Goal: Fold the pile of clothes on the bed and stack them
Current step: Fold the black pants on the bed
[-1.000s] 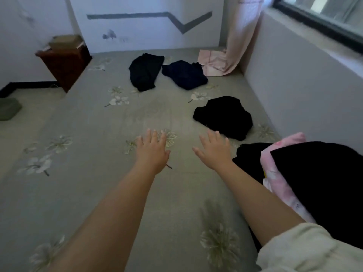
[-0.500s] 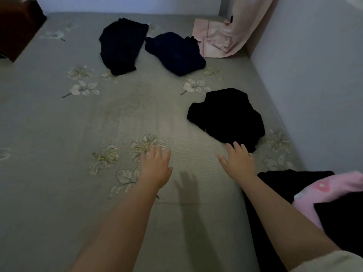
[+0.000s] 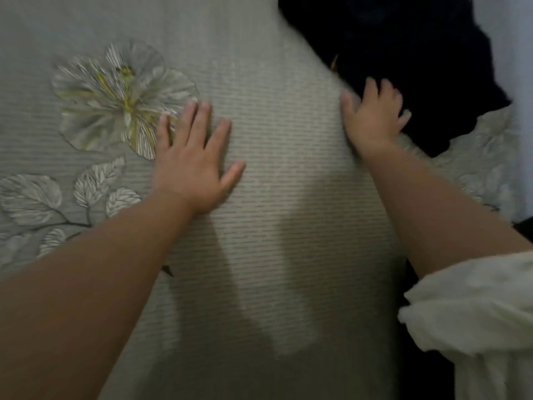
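The fingers [image 3: 199, 119] of the left hand [image 3: 193, 166] are seen spread and straight, nothing held, the palm turned down over the bed [image 3: 277, 174]; whether it is pressed flat on the cover or held just above it cannot be told. Its fingertips are placed at the edge of a large pale flower [image 3: 115, 96] printed on the grey-green ribbed cover, with printed leaves [image 3: 31, 197] found nearer the body, beside the bare left forearm.

Over on the other side, the fingers [image 3: 386, 93] of the right hand [image 3: 372, 116] are laid on the near edge of a dark garment [image 3: 418, 47]. They are slightly bent and a little apart, with the tips lost against the black cloth and blurred by motion, so whether the cloth is merely touched or already gripped cannot be told. The thumb is kept on the bed side of the garment's edge.

The dark garment is found crumpled on the bed at the upper right, close to the pale wall [image 3: 519, 53]. More printed flowers are made out, faintly, just right of the wrist. A rolled-up cream sleeve [image 3: 473, 307] is seen on the right arm near the lower right corner, with more dark cloth [image 3: 418, 376] lying beside and beneath it.
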### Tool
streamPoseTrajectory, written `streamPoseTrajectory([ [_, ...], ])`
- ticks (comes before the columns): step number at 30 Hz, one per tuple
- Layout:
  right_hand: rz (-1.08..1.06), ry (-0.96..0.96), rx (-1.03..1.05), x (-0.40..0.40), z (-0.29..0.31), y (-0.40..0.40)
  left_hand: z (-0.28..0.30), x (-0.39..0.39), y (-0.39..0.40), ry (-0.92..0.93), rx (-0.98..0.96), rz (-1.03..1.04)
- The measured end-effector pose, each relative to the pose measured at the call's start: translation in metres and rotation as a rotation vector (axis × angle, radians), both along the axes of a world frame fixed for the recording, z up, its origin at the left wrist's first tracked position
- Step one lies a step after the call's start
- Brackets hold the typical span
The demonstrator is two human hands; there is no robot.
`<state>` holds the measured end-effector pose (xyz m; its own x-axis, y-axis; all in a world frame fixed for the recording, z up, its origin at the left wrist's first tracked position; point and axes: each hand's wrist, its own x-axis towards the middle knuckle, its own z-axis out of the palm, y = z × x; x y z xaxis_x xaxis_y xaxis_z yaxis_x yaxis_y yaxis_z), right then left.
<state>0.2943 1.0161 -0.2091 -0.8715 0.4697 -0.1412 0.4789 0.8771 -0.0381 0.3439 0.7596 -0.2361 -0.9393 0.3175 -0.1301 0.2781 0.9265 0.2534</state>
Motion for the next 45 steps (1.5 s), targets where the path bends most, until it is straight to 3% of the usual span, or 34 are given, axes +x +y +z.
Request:
streamPoseTrajectory([
  [3,-0.128,0.207,0.075,-0.014,-0.015,0.001,-0.002,0.001,-0.002,0.006,0.008,-0.007],
  [8,-0.116,0.232,-0.019,-0.009,-0.006,-0.011,-0.001,0.002,-0.002,-0.019,0.001,-0.006],
  [11,0.057,0.377,-0.22,0.051,-0.009,-0.056,0.002,0.002,-0.002,-0.022,-0.007,0.007],
  [14,0.065,0.518,-0.268,0.14,-0.012,-0.093,0.004,0.002,-0.001,-0.045,0.003,0.009],
  [19,0.13,0.394,-0.153,0.184,-0.021,-0.108,0.005,0.006,-0.004,-0.001,0.082,-0.023],
  [23,0.064,0.25,-0.234,0.18,-0.019,-0.11,0.008,0.018,-0.004,-0.023,0.041,-0.121],
  [26,0.043,0.298,-0.248,0.182,-0.02,-0.108,0.007,0.047,-0.007,-0.054,-0.062,-0.156],
  [35,0.051,0.254,-0.346,0.196,-0.018,-0.106,0.023,0.182,-0.072,-0.25,-0.117,-0.172],
  [39,0.09,0.338,-0.546,0.278,0.0,-0.148,0.04,0.234,-0.096,-0.288,-0.051,-0.068],
  [42,0.287,0.369,-0.51,0.364,0.02,-0.187,0.067,0.288,-0.109,-0.317,-0.002,0.053],
  [45,0.42,0.327,-0.504,0.445,0.036,-0.211,0.087,0.34,-0.129,-0.415,-0.088,-0.021],
])
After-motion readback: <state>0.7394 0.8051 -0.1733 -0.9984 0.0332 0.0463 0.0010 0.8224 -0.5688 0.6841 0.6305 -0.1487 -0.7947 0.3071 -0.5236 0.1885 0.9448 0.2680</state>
